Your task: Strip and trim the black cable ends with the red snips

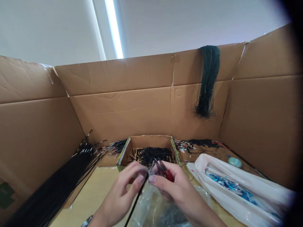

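Lower centre: right hand (175, 186) held red-handled snips (169, 175); whether left hand (120, 187) gripped black cord (135, 203) could not be determined.

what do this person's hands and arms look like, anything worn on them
Both hands are bare, with no gloves, and no sleeve shows on the visible part of either forearm. At the wrist of the left hand is a shiny band, perhaps a watch or bracelet, cut off by the picture's edge. Nothing worn shows on the right hand.
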`<state>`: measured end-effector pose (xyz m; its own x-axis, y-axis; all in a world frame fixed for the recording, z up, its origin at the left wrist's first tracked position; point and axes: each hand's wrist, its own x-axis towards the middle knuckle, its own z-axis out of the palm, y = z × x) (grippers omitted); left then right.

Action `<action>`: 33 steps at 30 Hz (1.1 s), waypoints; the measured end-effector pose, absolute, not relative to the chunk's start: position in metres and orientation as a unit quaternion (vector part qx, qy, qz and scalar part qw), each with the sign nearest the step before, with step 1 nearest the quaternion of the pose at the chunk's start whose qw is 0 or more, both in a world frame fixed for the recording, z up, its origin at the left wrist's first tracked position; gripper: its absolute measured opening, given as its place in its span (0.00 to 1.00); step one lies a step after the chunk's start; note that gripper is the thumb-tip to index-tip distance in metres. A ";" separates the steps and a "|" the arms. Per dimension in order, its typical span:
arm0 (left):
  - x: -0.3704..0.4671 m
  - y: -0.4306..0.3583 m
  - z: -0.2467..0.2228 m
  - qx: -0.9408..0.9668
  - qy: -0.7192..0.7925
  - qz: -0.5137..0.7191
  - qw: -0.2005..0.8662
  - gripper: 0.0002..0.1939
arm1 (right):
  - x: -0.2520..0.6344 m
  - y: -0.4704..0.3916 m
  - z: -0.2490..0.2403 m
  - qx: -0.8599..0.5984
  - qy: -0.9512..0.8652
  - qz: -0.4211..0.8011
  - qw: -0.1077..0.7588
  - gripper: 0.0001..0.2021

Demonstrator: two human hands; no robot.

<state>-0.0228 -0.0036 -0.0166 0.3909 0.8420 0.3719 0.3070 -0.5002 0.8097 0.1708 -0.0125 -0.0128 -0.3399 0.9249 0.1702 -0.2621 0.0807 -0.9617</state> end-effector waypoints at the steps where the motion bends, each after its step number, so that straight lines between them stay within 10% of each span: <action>1: -0.024 -0.006 -0.015 0.737 0.393 0.438 0.333 0.19 | 0.169 -0.013 -0.013 -0.319 -0.552 0.594 0.491 0.13; 16: -0.020 -0.017 -0.004 0.633 0.394 0.354 0.565 0.22 | 0.141 -0.022 -0.025 -0.263 -0.428 0.710 0.494 0.12; 33: -0.013 -0.013 -0.017 0.638 0.361 0.402 0.549 0.18 | 0.140 -0.017 -0.029 -0.277 -0.424 0.674 0.537 0.15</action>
